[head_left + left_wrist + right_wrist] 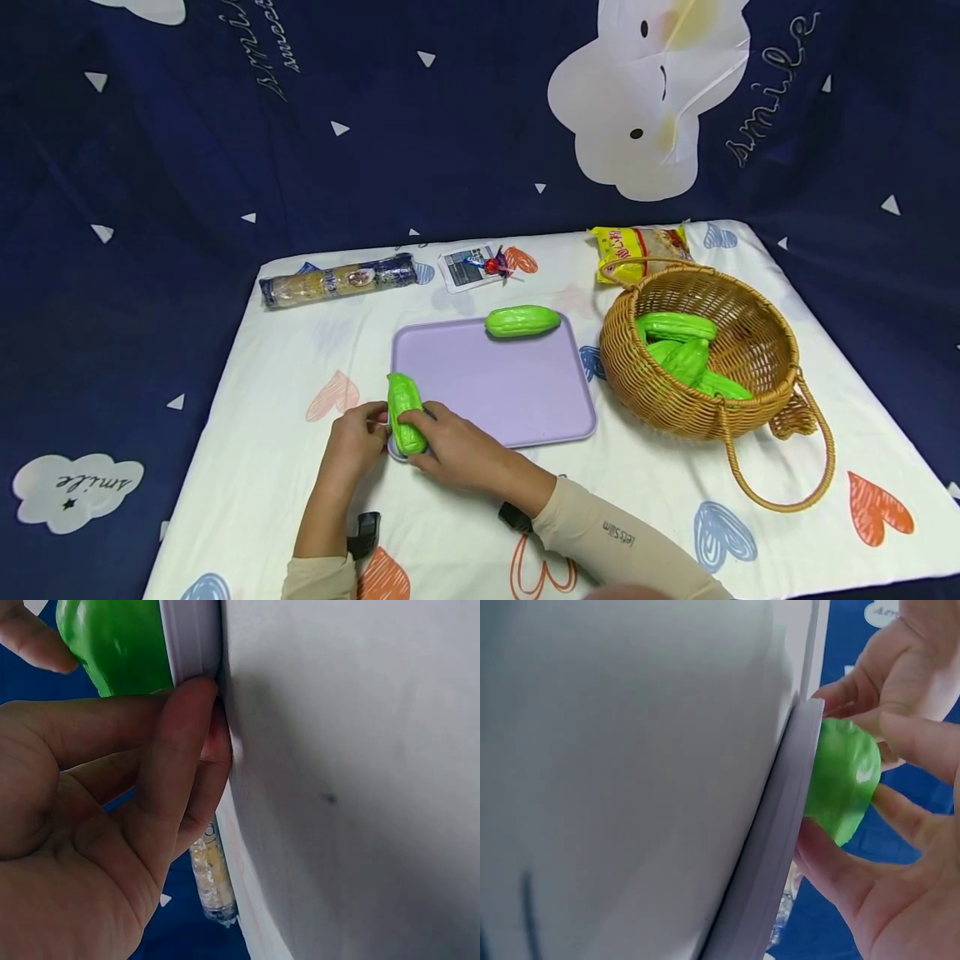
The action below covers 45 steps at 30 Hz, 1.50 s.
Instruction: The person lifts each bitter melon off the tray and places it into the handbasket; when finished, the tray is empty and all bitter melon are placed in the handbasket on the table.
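A green bitter melon [406, 417] lies along the left side of a lilac tray [487, 392]. My right hand [461, 450] grips it from the right, fingers over the top and thumb at its near end; the right wrist view also shows this bitter melon [844, 780] between thumb and fingers. At the tray's left rim, my left hand [356, 442] has its fingers bent and pinches the edge beside the melon. The left wrist view shows those fingertips [196, 701] against the tray wall [191, 637]. Another bitter melon [522, 321] rests at the tray's far right rim.
On the right stands a wicker basket [622, 375] holding several green bitter melons [686, 358], its near handle [780, 507] hanging outward. Along the table's back lie a long noodle pack [337, 282], a flat white packet [468, 268] with a red lollipop [492, 266], and a yellow bag [641, 246].
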### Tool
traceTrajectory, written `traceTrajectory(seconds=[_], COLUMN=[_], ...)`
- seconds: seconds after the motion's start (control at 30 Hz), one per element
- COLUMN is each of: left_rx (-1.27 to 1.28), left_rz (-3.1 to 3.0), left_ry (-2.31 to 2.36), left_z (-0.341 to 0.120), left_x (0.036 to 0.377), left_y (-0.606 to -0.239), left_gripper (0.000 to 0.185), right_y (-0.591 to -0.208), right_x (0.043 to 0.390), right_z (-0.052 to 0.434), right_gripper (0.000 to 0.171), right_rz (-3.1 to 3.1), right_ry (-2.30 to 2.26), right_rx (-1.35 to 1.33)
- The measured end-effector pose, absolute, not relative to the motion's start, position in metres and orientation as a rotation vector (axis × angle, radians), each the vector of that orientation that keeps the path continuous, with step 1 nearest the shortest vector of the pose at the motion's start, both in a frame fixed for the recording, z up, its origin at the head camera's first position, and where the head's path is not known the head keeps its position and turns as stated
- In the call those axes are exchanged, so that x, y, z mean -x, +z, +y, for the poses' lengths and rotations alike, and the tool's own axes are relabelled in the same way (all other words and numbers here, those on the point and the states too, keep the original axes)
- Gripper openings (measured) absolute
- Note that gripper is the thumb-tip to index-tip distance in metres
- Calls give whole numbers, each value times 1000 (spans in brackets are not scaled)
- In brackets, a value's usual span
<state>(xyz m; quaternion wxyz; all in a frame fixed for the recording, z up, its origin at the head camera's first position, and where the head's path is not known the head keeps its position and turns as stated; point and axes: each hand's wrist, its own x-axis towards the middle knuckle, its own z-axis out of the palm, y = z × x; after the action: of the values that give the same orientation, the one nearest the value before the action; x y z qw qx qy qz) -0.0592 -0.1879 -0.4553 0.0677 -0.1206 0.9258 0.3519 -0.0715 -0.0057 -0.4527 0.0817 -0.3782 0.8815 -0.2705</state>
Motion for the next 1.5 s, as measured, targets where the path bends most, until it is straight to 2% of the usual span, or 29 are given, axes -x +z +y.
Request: traceTrajectory(seconds=[0.27,0.5,0.87,1.23,1.5], left_rx=[367,375,368,360,352], left_rz=[2790,2791,2754,2760,2757], left_ry=[1058,1065,1077,1073,1073], left_z=[-187,-189,-191,-191,-191], left_x=[59,59,58,57,57], left_y=[-456,-457,-454,-452,-453], left_gripper=[36,36,35,34,34], right_y=[-453,-447,-403,-357,-346], right_x=[72,73,84,83,81], right_z=[-6,5,66,160,214], right_gripper=[43,38,40,42,43], right_rz=[2671,2735,2872,3049,3164], right_ry=[-875,-903,-1119,-1336,-1324], right_rx=[1000,988,882,432,50])
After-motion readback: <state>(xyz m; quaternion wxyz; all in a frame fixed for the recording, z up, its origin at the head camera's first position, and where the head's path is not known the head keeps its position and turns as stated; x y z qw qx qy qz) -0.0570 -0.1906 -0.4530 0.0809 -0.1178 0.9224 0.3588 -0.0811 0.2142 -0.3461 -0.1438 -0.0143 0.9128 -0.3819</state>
